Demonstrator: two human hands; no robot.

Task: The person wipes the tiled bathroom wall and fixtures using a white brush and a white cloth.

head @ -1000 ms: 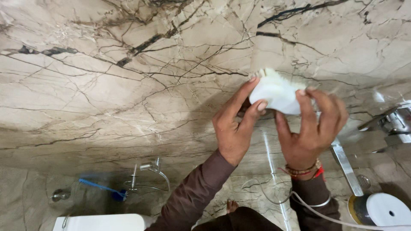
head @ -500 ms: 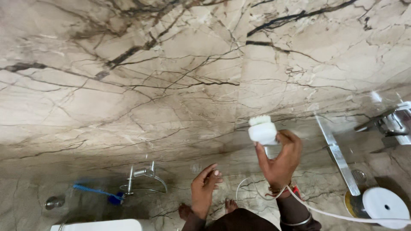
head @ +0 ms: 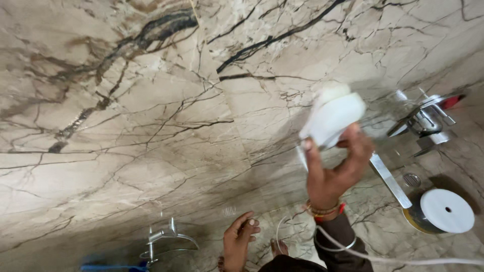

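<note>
Bathroom: marble walls, chrome taps, floor drain.

My right hand holds a white brush against the marble wall; my left hand hangs low, empty.

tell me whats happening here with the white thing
A person stands at a marble wall in a bathroom. The right hand holds a white brush block up against the wall, near the chrome tap. The left hand hangs low and open, holding nothing. A white cord runs past the right wrist, and a lidded bucket sits on the floor to the right.
</note>
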